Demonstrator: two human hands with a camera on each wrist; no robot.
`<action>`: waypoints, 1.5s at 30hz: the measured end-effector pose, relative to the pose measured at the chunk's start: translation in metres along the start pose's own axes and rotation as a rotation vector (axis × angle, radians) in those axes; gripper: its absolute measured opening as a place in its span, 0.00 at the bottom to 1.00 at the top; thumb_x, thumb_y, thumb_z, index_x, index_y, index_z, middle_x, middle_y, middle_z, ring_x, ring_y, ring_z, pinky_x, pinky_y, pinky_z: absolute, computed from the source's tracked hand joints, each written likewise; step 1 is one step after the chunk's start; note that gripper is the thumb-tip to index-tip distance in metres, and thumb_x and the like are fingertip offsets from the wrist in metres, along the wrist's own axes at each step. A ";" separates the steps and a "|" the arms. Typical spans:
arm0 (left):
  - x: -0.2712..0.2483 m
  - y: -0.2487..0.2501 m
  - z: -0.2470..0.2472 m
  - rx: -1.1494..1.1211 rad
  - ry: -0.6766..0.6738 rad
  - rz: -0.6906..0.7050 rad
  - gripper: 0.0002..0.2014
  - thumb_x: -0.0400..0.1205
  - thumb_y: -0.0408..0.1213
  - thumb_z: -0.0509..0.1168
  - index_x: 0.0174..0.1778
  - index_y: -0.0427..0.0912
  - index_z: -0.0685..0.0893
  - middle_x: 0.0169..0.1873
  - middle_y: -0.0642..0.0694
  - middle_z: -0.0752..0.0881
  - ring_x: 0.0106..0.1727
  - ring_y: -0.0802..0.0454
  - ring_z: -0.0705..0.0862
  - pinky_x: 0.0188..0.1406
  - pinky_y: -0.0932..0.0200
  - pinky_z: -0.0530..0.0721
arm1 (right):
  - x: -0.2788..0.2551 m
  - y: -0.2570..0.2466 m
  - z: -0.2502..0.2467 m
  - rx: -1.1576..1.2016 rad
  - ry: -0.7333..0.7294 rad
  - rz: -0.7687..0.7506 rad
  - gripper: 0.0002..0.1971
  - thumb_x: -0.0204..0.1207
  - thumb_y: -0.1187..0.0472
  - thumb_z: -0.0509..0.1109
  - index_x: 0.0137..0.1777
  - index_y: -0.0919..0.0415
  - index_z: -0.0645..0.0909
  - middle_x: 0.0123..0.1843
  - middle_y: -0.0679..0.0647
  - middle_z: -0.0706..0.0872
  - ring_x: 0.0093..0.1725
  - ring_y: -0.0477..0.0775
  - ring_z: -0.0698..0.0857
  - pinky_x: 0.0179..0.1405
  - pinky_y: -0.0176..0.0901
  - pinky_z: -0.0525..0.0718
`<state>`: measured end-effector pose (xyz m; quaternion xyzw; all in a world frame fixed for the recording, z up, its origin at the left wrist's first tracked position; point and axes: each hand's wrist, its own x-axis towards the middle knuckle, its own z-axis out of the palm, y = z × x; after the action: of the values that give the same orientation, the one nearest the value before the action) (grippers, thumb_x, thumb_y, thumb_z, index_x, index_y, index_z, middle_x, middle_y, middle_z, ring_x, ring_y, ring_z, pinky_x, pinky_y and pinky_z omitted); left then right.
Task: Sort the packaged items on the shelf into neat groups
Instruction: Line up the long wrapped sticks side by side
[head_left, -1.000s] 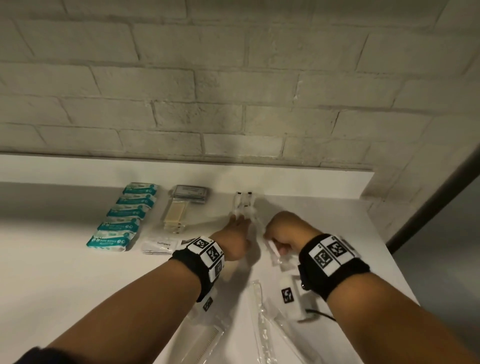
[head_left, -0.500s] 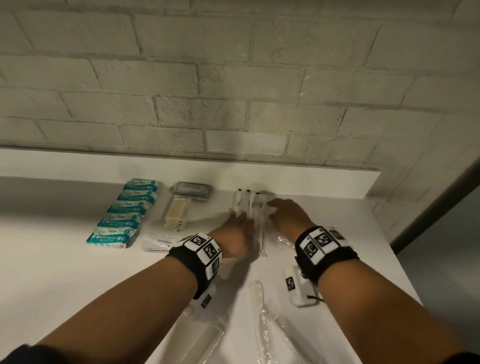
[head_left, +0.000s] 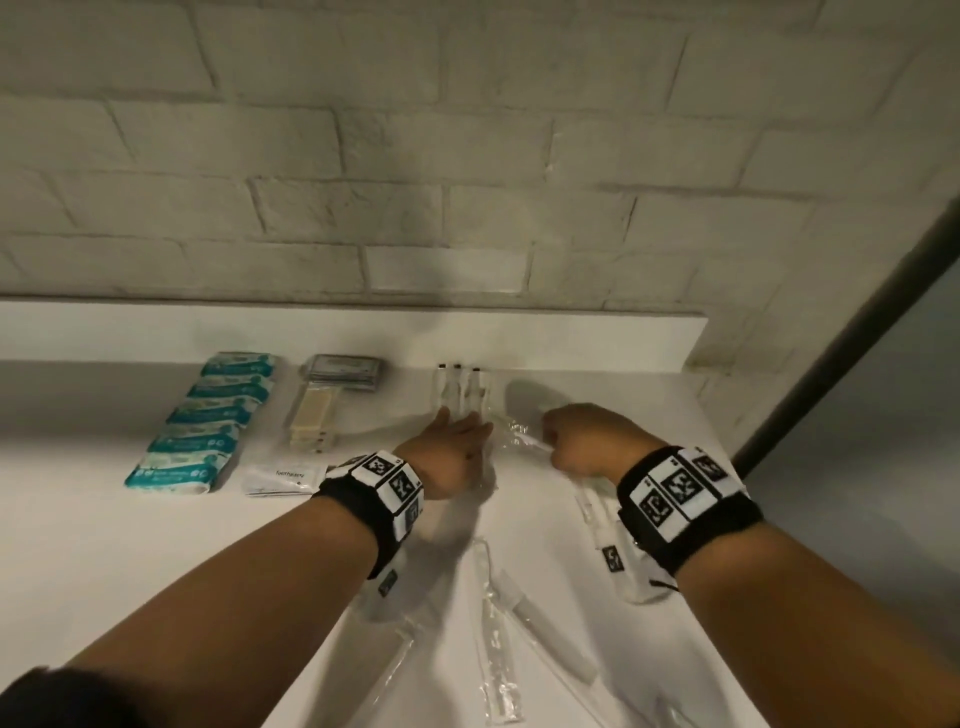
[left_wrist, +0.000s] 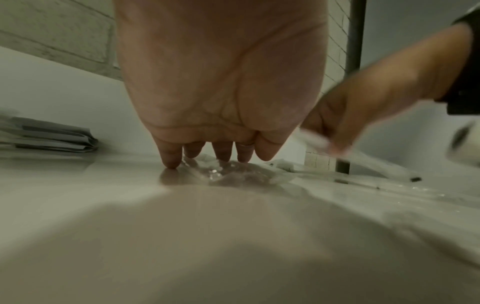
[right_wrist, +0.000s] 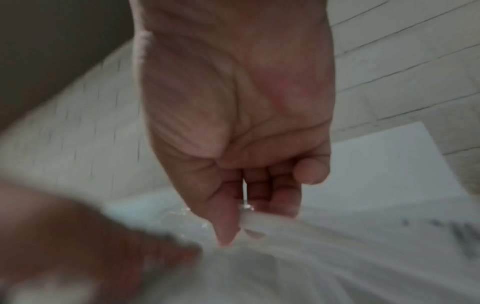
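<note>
Three clear-wrapped toothbrush packs (head_left: 460, 389) with black tips lie side by side at the back of the white shelf (head_left: 597, 395). My left hand (head_left: 462, 422) lies flat on their near ends, and in the left wrist view its straight fingers (left_wrist: 170, 158) press down on the crinkled wrap (left_wrist: 233, 171). Just to the right, my right hand (head_left: 551, 441) is curled and pinches a white-handled pack in clear wrap (head_left: 523, 439). The right wrist view shows thumb and fingers closed on that pack (right_wrist: 255, 221). Where the pack's far end lies is blurred.
A row of teal packets (head_left: 208, 421) lies at the left. Beside it are comb packs (head_left: 314, 421), grey packets (head_left: 345, 371) and toothpaste sachets (head_left: 283, 475). More clear packs (head_left: 496, 634) lie near the shelf's front. A brick wall (head_left: 467, 182) backs the shelf, whose right edge drops off.
A third black-tipped pack has joined the two at the back. My right hand reached forward to the row, then drew back slightly, still curled. My left hand has stayed on the packs.
</note>
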<state>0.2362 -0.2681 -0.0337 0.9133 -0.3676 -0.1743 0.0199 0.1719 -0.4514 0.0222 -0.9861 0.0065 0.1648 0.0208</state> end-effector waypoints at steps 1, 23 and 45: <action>0.000 0.003 0.000 -0.008 0.032 -0.005 0.27 0.86 0.40 0.51 0.83 0.41 0.58 0.83 0.39 0.59 0.84 0.39 0.53 0.83 0.42 0.43 | 0.002 0.001 -0.011 -0.020 0.099 -0.044 0.13 0.74 0.65 0.62 0.57 0.57 0.82 0.57 0.58 0.84 0.55 0.61 0.82 0.45 0.43 0.73; 0.002 -0.012 0.008 0.067 0.020 0.047 0.30 0.87 0.42 0.49 0.83 0.34 0.49 0.84 0.39 0.54 0.85 0.42 0.46 0.83 0.41 0.40 | 0.036 -0.044 0.026 0.253 0.085 0.264 0.31 0.72 0.51 0.74 0.71 0.63 0.71 0.68 0.63 0.77 0.66 0.64 0.80 0.61 0.51 0.80; 0.009 -0.018 0.015 0.094 0.018 0.048 0.32 0.83 0.46 0.39 0.84 0.37 0.51 0.84 0.40 0.57 0.85 0.41 0.50 0.83 0.40 0.41 | 0.050 -0.041 0.025 0.460 0.232 0.364 0.28 0.76 0.45 0.67 0.68 0.63 0.71 0.64 0.62 0.80 0.64 0.66 0.81 0.59 0.50 0.78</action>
<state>0.2489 -0.2599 -0.0538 0.9056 -0.3972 -0.1482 -0.0155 0.2122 -0.4099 -0.0160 -0.9504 0.2225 0.0465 0.2123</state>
